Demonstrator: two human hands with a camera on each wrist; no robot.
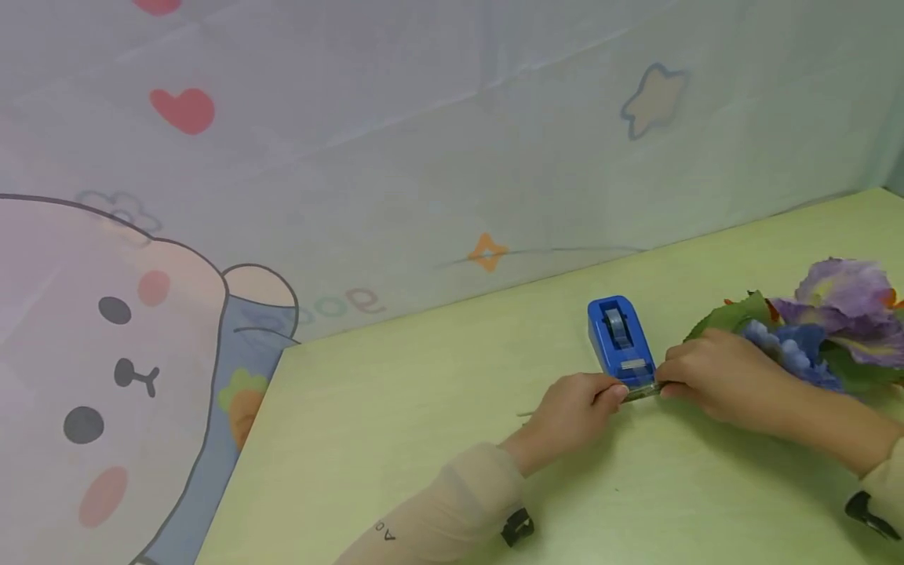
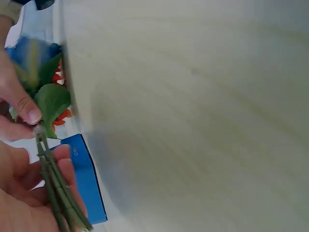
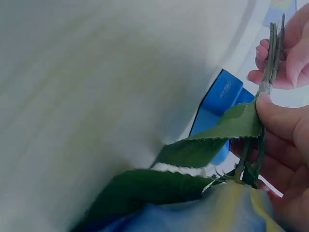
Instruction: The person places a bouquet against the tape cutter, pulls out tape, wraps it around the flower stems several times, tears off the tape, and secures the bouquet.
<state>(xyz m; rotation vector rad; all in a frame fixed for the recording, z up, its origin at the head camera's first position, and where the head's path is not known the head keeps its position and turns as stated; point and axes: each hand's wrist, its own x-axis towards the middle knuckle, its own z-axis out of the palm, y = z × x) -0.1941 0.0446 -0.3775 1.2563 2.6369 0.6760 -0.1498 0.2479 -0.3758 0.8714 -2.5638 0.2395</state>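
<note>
A bunch of artificial flowers (image 1: 840, 306), purple and blue with green leaves (image 3: 212, 137), lies to the right, its stems pointing left. My right hand (image 1: 727, 380) pinches the green stems (image 3: 272, 53) just below the leaves. Farther down, my left hand (image 1: 575, 408) holds the same stems, its fingers (image 2: 67, 166) curved behind them. A bit of clear tape (image 3: 264, 87) wraps the stems beside the right thumb. Right behind the stems, between both hands, stands a blue tape dispenser (image 1: 614, 337) with a roll of clear tape. The flower heads blur in both wrist views.
The pale yellow-green table (image 1: 395, 439) runs to a back edge against a hanging cloth (image 1: 424, 157) printed with a bear, hearts and stars. Black straps (image 1: 518, 526) sit at the sleeve cuffs.
</note>
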